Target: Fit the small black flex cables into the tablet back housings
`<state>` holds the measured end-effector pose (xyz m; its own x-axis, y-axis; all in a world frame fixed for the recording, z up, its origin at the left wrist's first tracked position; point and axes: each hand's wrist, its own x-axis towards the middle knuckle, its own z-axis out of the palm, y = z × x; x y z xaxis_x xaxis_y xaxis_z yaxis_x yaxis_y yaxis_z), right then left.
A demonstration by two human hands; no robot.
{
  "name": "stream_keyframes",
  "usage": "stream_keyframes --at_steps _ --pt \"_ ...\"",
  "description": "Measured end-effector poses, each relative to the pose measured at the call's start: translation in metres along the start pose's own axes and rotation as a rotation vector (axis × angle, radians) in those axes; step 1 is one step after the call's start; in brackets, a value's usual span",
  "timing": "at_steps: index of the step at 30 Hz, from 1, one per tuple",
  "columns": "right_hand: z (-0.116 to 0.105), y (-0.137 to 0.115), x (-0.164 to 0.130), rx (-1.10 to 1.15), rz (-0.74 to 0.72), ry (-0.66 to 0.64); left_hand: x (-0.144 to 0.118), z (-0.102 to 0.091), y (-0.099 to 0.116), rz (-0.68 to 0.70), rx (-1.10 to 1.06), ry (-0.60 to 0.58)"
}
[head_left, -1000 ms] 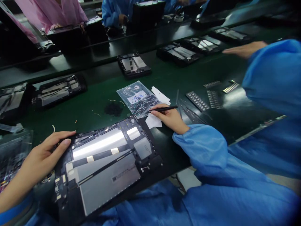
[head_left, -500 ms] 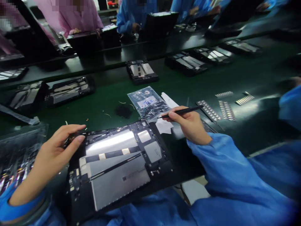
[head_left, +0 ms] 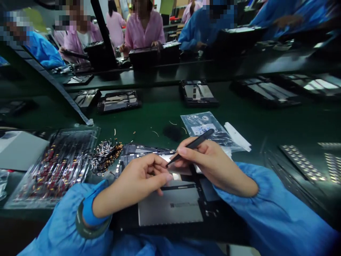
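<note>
An opened tablet lies in front of me, its silvery inner plates and black frame showing. My right hand grips black tweezers like a pen, their tips pointing down and left. Those tips come close to the curled fingers of my left hand, which hovers over the tablet's middle. Thumb and fingers of that hand are drawn together; whatever sits between them is too small or hidden. A heap of small flex cables lies beyond my left wrist.
On the left stand a clear tray of small parts and a white box. A plastic bag lies beyond my right hand, strips of silvery parts to the right. Other opened tablets line the bench; people work opposite.
My left hand has moved from the tablet's far left corner to over its middle, fingers curling in. The tweezers have come over the tablet towards it. The view has swung left.
</note>
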<state>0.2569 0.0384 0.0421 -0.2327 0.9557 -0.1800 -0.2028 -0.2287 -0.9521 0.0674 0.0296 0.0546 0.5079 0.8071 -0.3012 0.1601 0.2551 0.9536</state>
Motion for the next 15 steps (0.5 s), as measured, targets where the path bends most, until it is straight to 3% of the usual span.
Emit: stream_keyframes --at_steps 4,9,15 --pt "0.004 0.001 0.003 0.053 0.112 0.002 -0.002 -0.004 -0.004 -0.02 -0.073 -0.021" --pt "0.006 0.001 0.004 0.048 0.139 -0.023 -0.006 -0.008 -0.005 -0.036 -0.044 -0.019" --pt "-0.002 0.008 0.013 -0.221 -0.13 0.146 -0.022 -0.031 -0.006 0.011 0.189 0.25"
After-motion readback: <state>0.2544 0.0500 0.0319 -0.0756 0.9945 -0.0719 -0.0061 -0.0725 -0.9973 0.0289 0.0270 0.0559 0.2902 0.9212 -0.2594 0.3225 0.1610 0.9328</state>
